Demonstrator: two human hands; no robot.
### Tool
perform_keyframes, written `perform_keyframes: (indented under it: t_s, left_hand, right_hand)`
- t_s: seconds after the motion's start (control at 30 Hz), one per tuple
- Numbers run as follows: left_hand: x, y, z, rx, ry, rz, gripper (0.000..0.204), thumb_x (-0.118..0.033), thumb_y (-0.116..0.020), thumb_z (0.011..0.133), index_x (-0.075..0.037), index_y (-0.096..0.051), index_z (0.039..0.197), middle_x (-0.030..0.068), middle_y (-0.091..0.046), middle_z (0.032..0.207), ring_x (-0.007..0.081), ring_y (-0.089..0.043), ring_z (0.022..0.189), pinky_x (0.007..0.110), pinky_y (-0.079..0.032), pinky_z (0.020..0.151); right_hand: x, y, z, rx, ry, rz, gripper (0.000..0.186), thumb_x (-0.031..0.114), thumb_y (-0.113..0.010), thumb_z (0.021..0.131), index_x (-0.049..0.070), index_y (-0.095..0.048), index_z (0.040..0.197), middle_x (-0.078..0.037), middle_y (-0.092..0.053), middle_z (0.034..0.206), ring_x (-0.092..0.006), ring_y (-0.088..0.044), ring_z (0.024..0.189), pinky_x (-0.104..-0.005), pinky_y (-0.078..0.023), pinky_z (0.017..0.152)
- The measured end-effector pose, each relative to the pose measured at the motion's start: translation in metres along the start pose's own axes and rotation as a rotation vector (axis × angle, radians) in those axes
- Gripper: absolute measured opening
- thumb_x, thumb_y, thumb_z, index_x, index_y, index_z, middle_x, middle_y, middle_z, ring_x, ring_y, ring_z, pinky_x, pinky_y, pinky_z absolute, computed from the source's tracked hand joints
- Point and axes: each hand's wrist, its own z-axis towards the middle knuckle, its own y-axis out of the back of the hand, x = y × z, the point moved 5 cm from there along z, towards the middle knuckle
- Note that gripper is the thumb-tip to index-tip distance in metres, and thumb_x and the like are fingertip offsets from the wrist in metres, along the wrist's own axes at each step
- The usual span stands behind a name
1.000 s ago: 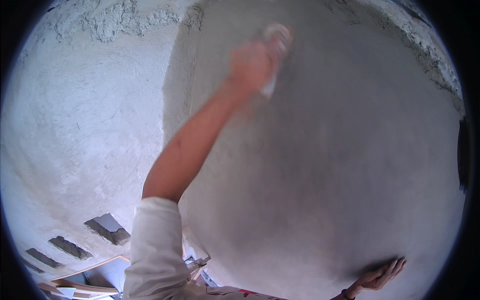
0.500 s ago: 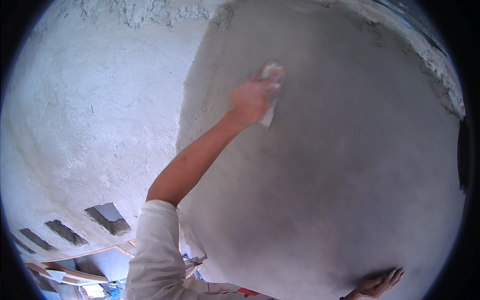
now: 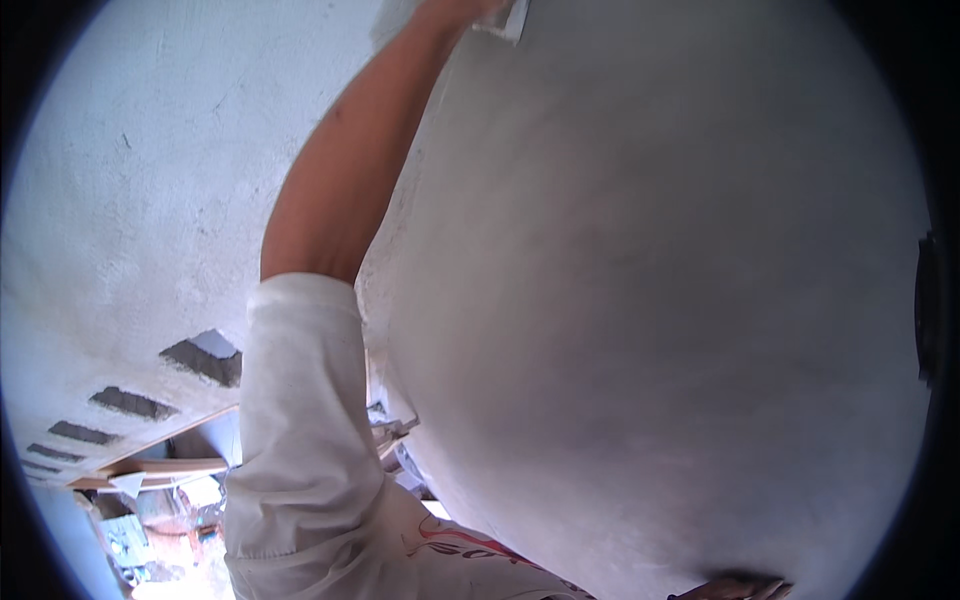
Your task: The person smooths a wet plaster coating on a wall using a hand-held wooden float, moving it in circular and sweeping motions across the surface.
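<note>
While the broad, smooth wall surface of grey plaster (image 3: 640,280) stretches between my left hand (image 3: 482,8) and my right hand (image 3: 735,589), a rougher whitish wall (image 3: 180,170) takes the left side. Next in size comes my white cloth sleeve (image 3: 305,400), wrinkled near its lower part, and out of it my bare left forearm (image 3: 345,170) rises to the upper edge, crossing the border of the two surfaces. Smaller is the row of dark rectangular holes (image 3: 133,402) in the whitish wall, to the left of the sleeve.

My right hand is low, at the bottom edge, with its fingers stretched out flat against the grey plaster; whether they are spread apart, I cannot tell. My left hand is high, cut by the upper edge; it holds the pale flat hand tool (image 3: 510,25), but how its fingers close around it, I cannot see. The smallest thing, this tool, shows just right of that hand, over the grey plaster and well apart from my right hand.
</note>
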Motion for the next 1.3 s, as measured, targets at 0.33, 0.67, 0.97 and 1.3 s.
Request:
perform_keyframes:
  t_s: [0.33, 0.67, 0.97, 1.3]
  left_hand:
    - [0.092, -0.043, -0.395, 0.210, 0.526, 0.011, 0.038, -0.028, -0.053, 0.094, -0.020, -0.057, 0.131, 0.0231, -0.062, 0.112, 0.0368, -0.063, 0.094, 0.044, -0.051, 0.081]
    - [-0.120, -0.033, -0.570, 0.246, 1.021, -0.298, 0.049, -0.021, -0.055, 0.094, -0.028, -0.045, 0.141, 0.0190, -0.059, 0.102, 0.0340, -0.062, 0.086, 0.043, -0.051, 0.073]
    - [0.052, -0.032, -0.523, 0.185, 1.108, -0.091, 0.033, -0.023, -0.055, 0.091, -0.017, -0.062, 0.123, 0.0201, -0.062, 0.102, 0.0380, -0.063, 0.090, 0.045, -0.050, 0.080]
    - [0.057, -0.048, -0.716, 0.286, 1.729, -0.183, 0.036, -0.032, -0.048, 0.095, -0.018, -0.061, 0.125, 0.0193, -0.064, 0.109, 0.0360, -0.064, 0.098, 0.045, -0.050, 0.084]
  right_hand:
    - [-0.001, 0.006, -0.007, 0.011, 0.099, -0.220, 0.054, 0.043, -0.040, 0.101, -0.004, -0.066, 0.106, -0.027, -0.062, 0.112, -0.0417, -0.059, 0.103, -0.0516, -0.048, 0.082]
    - [-0.023, 0.001, -0.043, 0.186, 0.141, -0.231, 0.057, 0.039, -0.030, 0.104, -0.008, -0.059, 0.115, -0.026, -0.058, 0.114, -0.0410, -0.054, 0.109, -0.0513, -0.045, 0.088]
    - [0.004, -0.030, -0.066, 0.298, 0.306, -0.328, 0.055, 0.038, -0.030, 0.104, -0.008, -0.058, 0.116, -0.026, -0.058, 0.115, -0.0407, -0.053, 0.110, -0.0510, -0.044, 0.089]
    - [0.020, -0.029, -0.063, 0.284, 0.387, -0.369, 0.053, 0.036, -0.030, 0.104, -0.008, -0.057, 0.117, -0.026, -0.057, 0.115, -0.0405, -0.053, 0.110, -0.0508, -0.044, 0.090]
